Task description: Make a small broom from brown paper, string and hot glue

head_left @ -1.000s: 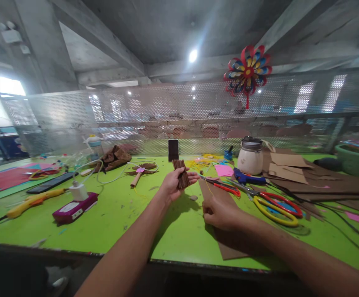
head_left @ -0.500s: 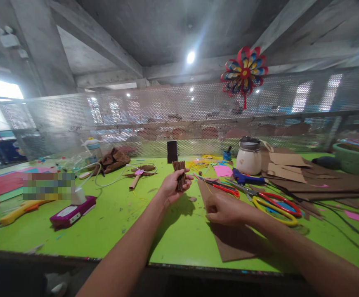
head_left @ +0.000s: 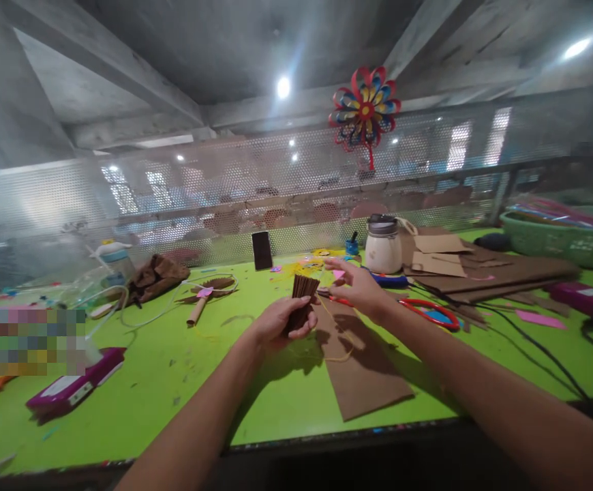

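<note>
Power strip (head_left: 79,385), purple, down at the left edge of the table, and beyond it a crumpled brown wad (head_left: 156,278). Next along, a brown paper fan on a rolled handle (head_left: 200,310) lies flat, then a phone (head_left: 262,251) stands upright. Now the left hand (head_left: 281,326): it's gripping a pleated brown stack (head_left: 304,290) low down, thumb across the near face, fingers curled around the right side, pleats spreading out above the grip! Yellow string (head_left: 350,351) loops over a brown sheet (head_left: 365,389) to the right. And the right hand (head_left: 365,286), fingers parted, pink paper (head_left: 338,274) showing through the gap, is near the stack but apart from it; red-handled scissors (head_left: 450,315) lie beyond its wrist.
</note>
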`<state>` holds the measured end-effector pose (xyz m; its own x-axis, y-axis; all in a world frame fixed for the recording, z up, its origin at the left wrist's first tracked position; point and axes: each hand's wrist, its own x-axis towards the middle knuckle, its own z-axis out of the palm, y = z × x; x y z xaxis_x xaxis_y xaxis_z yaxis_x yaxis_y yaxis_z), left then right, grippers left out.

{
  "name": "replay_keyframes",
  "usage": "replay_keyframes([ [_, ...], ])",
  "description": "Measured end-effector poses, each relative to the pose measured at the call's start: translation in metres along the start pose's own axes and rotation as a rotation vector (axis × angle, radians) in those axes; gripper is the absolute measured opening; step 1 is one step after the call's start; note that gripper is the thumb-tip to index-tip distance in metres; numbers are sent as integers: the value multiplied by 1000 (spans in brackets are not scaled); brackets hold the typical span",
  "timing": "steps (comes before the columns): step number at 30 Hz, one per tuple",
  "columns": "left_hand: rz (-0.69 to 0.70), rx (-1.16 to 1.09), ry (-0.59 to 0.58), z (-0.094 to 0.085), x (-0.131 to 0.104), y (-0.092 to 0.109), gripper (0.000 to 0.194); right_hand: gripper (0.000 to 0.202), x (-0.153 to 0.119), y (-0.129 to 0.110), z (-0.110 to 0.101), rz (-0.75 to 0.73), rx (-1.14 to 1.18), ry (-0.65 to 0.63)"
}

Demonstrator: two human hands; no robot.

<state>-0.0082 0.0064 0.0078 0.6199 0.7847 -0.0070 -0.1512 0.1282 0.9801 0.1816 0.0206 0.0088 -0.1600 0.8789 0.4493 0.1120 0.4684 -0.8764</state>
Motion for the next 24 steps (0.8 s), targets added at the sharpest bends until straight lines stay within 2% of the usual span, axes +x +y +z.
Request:
replay_keyframes([
  [2, -28, 40, -28, 2, -1, 0, 20, 62, 1, 1, -6, 46, 120, -104],
  [3, -39, 60, -39, 3, -2, 0, 22, 58, 2, 1, -9, 88, 163, -164],
  [6, -63, 99, -46, 4, -3, 1, 26, 30, 3, 0, -21, 179, 142, -295],
  [7, -70, 96, -44, 4, -4, 2, 26, 25, 3, -1, -25, 173, 97, -311],
  [12, -82, 13, -95, 5, -7, 4, 20, 25, 8, -2, -42, 73, -9, -283],
  [15, -86, 2, -115, 5, -8, 5, 18, 24, 13, 3, -47, 98, 10, -163],
  [20, -82, 3, -144, 6, -9, 6, 18, 25, 24, 13, -60, 201, 214, 239],
  [24, -107, 6, -156, 7, -10, 7, 17, 23, 31, 18, -74, 227, 270, 393],
])
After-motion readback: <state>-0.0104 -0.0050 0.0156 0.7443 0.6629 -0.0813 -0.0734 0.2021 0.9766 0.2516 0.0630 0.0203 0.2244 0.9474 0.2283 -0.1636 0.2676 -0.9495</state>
